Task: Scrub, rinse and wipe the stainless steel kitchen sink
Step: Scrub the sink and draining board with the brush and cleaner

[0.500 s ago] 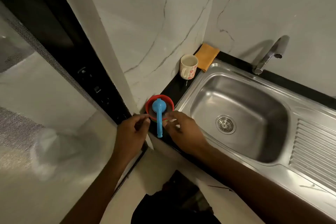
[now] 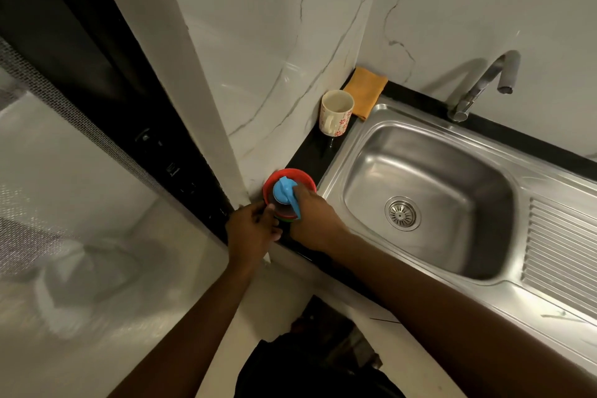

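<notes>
The stainless steel sink (image 2: 381,129) lies at the right, its basin dry-looking with a round drain strainer (image 2: 402,213) and a ribbed drainboard (image 2: 562,255). On the black counter at its left front corner stands a red round tub (image 2: 274,179) with a blue-handled scrubber (image 2: 284,192) lying in it. My right hand (image 2: 315,220) grips the blue handle. My left hand (image 2: 250,231) holds the tub's near left side; its fingertips are partly hidden.
A steel tap (image 2: 484,84) rises from the back ledge. A white mug with red flowers (image 2: 335,113) and a folded orange cloth (image 2: 366,90) sit at the sink's back left corner. A marble wall runs along the left; a dark window frame (image 2: 97,74) lies beyond it.
My right hand has closed round the scrubber's blue handle and covers most of it. My left hand has moved in against the tub.
</notes>
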Action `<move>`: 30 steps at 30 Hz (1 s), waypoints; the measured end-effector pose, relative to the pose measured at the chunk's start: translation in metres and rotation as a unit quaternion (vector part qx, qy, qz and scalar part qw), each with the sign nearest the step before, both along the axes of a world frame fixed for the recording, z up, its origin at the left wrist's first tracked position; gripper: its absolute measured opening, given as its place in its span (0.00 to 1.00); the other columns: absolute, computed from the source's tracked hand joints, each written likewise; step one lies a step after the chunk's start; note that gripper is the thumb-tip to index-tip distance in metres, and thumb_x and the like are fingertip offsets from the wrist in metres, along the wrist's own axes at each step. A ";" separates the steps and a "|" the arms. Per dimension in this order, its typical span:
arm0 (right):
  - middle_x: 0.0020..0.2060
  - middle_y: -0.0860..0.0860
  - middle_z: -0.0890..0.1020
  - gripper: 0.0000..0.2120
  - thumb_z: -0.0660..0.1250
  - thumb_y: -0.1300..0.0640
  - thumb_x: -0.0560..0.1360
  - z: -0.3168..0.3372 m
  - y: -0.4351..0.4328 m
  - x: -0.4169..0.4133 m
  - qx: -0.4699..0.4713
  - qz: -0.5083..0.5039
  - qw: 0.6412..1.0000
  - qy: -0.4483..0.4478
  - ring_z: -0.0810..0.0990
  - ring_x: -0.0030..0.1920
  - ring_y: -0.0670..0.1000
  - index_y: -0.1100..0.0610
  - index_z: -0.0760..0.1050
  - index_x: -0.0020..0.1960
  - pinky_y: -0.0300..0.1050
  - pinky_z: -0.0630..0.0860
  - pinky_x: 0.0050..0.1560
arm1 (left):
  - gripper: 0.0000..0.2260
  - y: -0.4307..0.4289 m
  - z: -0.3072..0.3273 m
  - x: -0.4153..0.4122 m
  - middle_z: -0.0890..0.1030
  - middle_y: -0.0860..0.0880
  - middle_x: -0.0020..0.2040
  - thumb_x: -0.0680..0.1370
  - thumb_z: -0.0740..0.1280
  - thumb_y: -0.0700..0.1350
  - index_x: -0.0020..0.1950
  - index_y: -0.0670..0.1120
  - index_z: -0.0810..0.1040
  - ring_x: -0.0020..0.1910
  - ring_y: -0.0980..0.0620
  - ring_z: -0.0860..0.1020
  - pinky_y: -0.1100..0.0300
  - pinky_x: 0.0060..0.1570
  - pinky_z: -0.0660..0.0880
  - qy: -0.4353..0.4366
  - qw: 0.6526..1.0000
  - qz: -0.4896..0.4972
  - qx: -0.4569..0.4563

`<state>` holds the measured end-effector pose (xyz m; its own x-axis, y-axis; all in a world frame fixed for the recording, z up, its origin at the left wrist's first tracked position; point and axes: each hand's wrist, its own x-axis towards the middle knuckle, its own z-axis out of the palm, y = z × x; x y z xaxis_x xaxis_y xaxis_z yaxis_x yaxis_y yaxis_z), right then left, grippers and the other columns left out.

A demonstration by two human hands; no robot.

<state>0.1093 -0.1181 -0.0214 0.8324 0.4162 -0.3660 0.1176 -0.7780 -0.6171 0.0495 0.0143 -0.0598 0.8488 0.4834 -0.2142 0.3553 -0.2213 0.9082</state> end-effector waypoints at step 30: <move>0.61 0.52 0.82 0.19 0.60 0.46 0.86 -0.002 0.005 0.024 -0.069 0.058 0.993 -0.079 0.81 0.60 0.54 0.49 0.71 0.75 0.49 0.78 0.62 | 0.04 -0.004 -0.006 0.018 0.88 0.48 0.39 0.81 0.72 0.38 0.48 0.45 0.86 0.37 0.49 0.88 0.46 0.47 0.86 0.051 0.987 0.090 -0.124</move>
<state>0.1334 -0.1134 -0.0237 0.8335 0.4669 -0.2956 0.2974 -0.8298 -0.4722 0.0675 0.0101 -0.0659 0.7221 0.5462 -0.4247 0.4602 0.0792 0.8843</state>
